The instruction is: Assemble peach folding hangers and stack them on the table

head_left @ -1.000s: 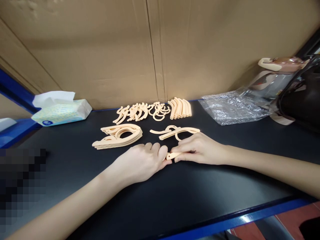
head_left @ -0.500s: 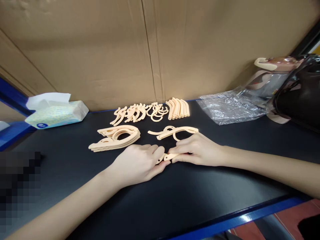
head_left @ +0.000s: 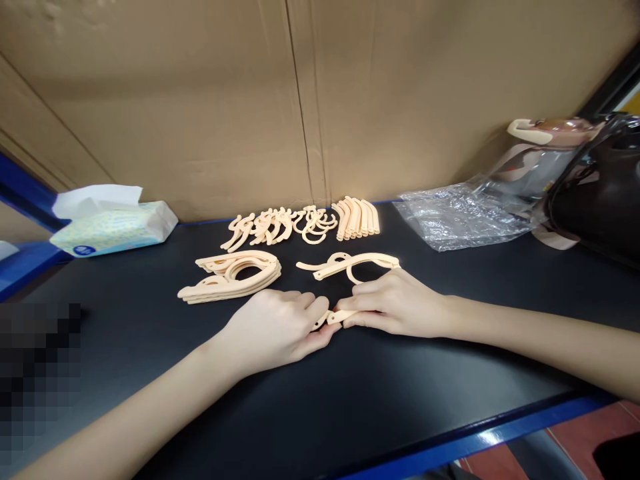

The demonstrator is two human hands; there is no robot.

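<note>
My left hand [head_left: 277, 327] and my right hand [head_left: 395, 305] meet at the middle of the black tabletop [head_left: 310, 393]. Each pinches one end of small peach plastic pieces [head_left: 334, 317], which touch where the fingertips meet. Most of each piece is hidden under the fingers. Just beyond my right hand lies a loose hook-and-arm part [head_left: 350, 263]. A stack of folded peach hangers [head_left: 231, 275] lies beyond my left hand.
Rows of peach parts run along the back: curved arms [head_left: 257, 227], hooks [head_left: 315, 223] and straight bars [head_left: 358, 217]. A tissue pack [head_left: 113, 223] sits far left. Crumpled clear plastic [head_left: 457, 217], a jug [head_left: 543, 150] and a dark bag [head_left: 600, 197] stand right. Cardboard [head_left: 320, 100] walls the back.
A second small peach piece has come into view at my left fingertips. My right hand has slid slightly left and back, bringing its piece against it.
</note>
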